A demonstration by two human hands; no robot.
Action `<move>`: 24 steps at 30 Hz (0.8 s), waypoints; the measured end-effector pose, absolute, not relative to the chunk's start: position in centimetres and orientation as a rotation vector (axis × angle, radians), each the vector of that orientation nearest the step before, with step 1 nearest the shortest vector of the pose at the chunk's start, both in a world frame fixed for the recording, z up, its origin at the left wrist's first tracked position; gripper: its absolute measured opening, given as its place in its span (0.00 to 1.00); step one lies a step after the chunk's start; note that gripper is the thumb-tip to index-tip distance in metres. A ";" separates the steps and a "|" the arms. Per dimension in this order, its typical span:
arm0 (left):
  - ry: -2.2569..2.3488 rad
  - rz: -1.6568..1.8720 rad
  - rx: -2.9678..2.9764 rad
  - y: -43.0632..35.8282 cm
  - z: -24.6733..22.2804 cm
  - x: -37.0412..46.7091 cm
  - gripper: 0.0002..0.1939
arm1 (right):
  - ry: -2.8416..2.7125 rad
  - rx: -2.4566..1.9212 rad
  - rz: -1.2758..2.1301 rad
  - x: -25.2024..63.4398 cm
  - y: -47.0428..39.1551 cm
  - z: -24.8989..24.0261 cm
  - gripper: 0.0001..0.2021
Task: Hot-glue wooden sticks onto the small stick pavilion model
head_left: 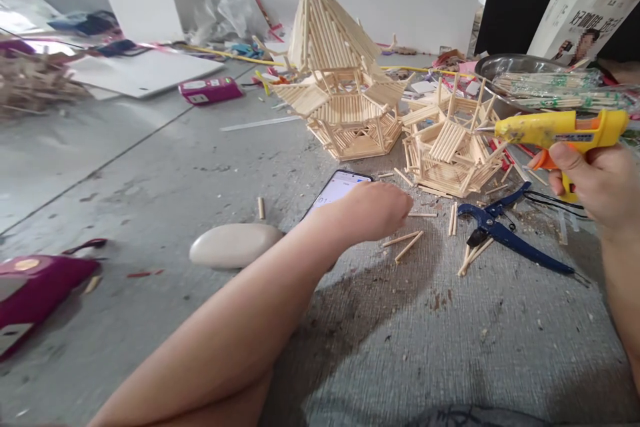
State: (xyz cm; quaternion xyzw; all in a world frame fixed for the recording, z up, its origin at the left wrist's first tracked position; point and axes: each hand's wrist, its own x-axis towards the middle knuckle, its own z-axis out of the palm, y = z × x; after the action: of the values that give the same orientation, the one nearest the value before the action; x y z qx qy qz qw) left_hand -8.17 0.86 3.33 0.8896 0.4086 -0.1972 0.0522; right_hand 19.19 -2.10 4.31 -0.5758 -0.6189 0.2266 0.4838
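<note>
My right hand (595,180) grips a yellow hot glue gun (543,127), its nozzle pointing left at a low, open-topped stick frame (450,150). My left hand (380,210) is closed above the floor, its fingertips turned away; whatever they hold, if anything, is hidden. Beneath my left wrist lies a phone (334,190), partly covered. Just right of that hand are loose short sticks (410,240). Behind it stands a pagoda-like model (345,93) built of thin wooden sticks, with a pointed roof. Blue-handled cutters (510,230) rest on the floor below the glue gun.
A smooth whitish oval object (235,245) lies left of my forearm. Magenta packs sit at the left edge (40,293) and farther back (210,90). At the back right, a metal bowl (493,67) holds bagged sticks. A white board (145,70) lies behind.
</note>
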 end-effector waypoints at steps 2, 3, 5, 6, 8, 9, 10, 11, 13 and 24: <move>1.246 -0.667 2.682 1.1 3.1 -8.2 0.14 | -1.470 -1.395 0.579 19.1 -2.2 4.5 0.15; 1.248 -0.677 2.670 1.1 2.9 -8.1 0.13 | -1.464 -1.391 0.594 19.0 -2.3 4.5 0.14; 1.280 -0.628 2.656 1.4 2.7 -8.0 0.14 | -1.462 -1.377 0.608 18.8 -2.5 4.7 0.14; 1.313 -0.582 2.652 1.5 2.6 -8.0 0.14 | -1.459 -1.368 0.617 18.7 -2.6 4.9 0.14; 1.357 -0.529 2.634 1.8 2.5 -8.1 0.14 | -1.450 -1.348 0.649 18.5 -2.7 5.1 0.14; 1.361 -0.539 2.618 1.9 2.5 -8.1 0.13 | -1.449 -1.336 0.664 18.5 -2.8 5.2 0.14; 1.348 -0.562 2.604 1.8 2.6 -8.2 0.13 | -1.452 -1.328 0.678 18.5 -2.9 5.3 0.14; 1.326 -0.592 2.592 1.7 2.6 -8.1 0.12 | -1.458 -1.324 0.687 18.5 -2.9 5.3 0.14; 1.278 -0.648 2.588 1.3 2.7 -7.9 0.12 | -1.471 -1.324 0.683 18.5 -2.9 5.3 0.13; 1.179 -0.699 2.645 0.0 3.2 -7.3 0.12 | -1.466 -1.333 0.700 18.4 -3.0 5.3 0.14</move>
State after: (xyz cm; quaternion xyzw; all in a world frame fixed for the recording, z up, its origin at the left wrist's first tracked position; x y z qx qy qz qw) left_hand -7.34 0.01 3.23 0.8850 0.3943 -0.2339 0.0811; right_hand 18.36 -3.00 5.34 -0.5504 -0.6053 0.2889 0.4972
